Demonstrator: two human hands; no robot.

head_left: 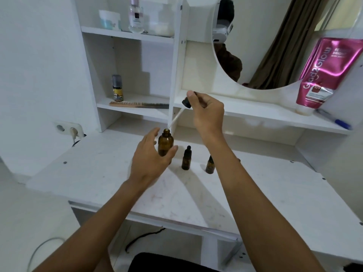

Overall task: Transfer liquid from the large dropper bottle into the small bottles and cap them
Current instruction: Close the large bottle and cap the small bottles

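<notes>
The large amber dropper bottle [165, 142] stands uncapped on the white desk [255, 193]. My left hand [151, 160] curls loosely around it, fingers apart; contact with the glass is unclear. My right hand [206, 114] pinches the black dropper cap [186, 102] above; its glass pipette [174, 119] slants down, tip just over the bottle's mouth. To the right stand two small amber bottles with black caps on: one [186, 159] in plain view, the other [209, 166] partly hidden behind my right forearm.
A shelf unit rises behind the desk, holding a comb [137, 104], a small yellow-labelled bottle [117, 88], jars and a clear bottle higher up. A round mirror [275, 46], a pink tube [324, 75] and a blue pen [337, 121] sit at the right. A wall socket [68, 128] is at the left.
</notes>
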